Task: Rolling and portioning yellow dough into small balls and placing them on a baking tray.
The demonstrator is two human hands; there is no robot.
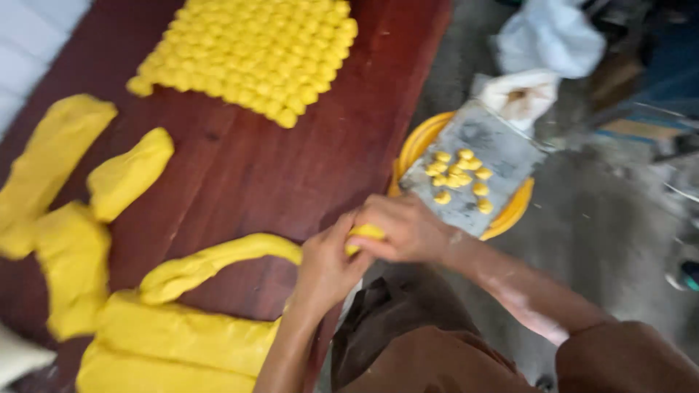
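Note:
My left hand (325, 266) grips the end of a long roll of yellow dough (211, 266) that lies curved on the dark red wooden table (247, 175). My right hand (401, 227) pinches a small yellow dough piece (364, 233) at that same end, right against my left fingers. Both hands sit at the table's right edge, above my lap.
Several small dough balls (247, 51) lie packed in rows at the table's far side. Thick dough slabs (73, 218) lie at left. Right of the table, a grey metal sheet (480, 145) with several dough bits rests on a yellow bowl (510, 215). White bags (546, 36) sit behind it.

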